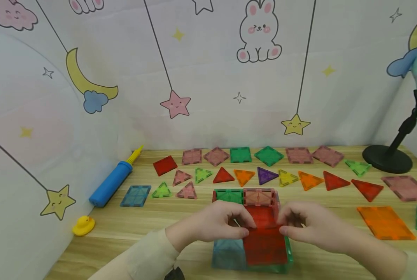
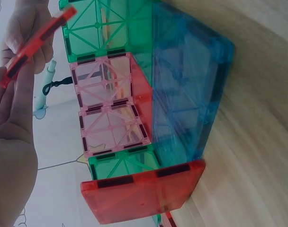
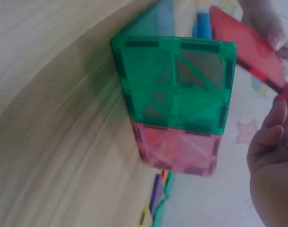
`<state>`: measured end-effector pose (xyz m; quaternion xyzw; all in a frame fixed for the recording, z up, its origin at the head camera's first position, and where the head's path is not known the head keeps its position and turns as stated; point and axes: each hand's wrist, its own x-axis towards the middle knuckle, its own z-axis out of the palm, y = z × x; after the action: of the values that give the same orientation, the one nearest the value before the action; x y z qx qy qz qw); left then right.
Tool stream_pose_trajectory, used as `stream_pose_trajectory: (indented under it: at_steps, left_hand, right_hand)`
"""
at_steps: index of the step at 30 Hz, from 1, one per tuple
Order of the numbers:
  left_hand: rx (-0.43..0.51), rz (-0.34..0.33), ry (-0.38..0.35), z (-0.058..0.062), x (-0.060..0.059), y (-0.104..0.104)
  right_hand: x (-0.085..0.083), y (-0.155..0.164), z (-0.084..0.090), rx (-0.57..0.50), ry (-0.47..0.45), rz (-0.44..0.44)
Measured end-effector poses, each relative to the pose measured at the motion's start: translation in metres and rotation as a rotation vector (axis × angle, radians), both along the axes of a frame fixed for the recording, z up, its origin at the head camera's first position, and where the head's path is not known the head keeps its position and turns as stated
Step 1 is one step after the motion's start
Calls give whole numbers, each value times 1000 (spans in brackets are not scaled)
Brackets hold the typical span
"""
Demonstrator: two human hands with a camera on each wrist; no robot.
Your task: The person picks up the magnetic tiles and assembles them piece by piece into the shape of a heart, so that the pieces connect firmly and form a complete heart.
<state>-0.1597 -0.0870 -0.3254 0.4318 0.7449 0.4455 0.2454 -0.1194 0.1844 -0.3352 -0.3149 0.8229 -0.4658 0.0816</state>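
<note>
Between my two hands I hold a red square magnetic tile (image 3: 248,49), raised above an open box of magnetic tiles. My left hand (image 1: 217,221) pinches one side of it between thumb and fingers. The fingertips of my right hand (image 1: 311,221) grip the opposite side. The left wrist view shows the held tile nearly edge-on. Below it, the box has a blue wall (image 2: 189,85), a red wall (image 2: 144,194) and pink tiles (image 2: 103,85) beside green ones (image 2: 99,28). In the right wrist view a large green tile (image 3: 196,104) forms the near wall.
Behind the box lie rows of loose tiles, among them a purple triangle (image 1: 265,176) and a green square (image 1: 240,154). An orange square (image 1: 386,222) lies to the right. On the left are a blue pump (image 1: 111,184) and a yellow duck (image 1: 84,225). A black stand (image 1: 388,158) rises at back right.
</note>
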Motion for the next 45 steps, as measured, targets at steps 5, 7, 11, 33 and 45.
stream_pose_trajectory:
  at_steps: [5,7,11,33,45]
  left_hand:
    - [-20,-96,-28,-6,4,4]
    - [-17,-121,-27,-10,4,6]
    - [-36,-151,-25,-18,5,8]
    - [-59,-176,-106,-24,0,2]
    - [3,-143,-25,-15,-8,-8]
  right_hand:
    - [5,4,-13,-28,106,147]
    - [6,5,-17,-28,133,186]
    - [7,5,-24,-12,170,227]
    - [-16,121,-37,569,-123,-3]
    - [-21,142,-56,705,-172,-152]
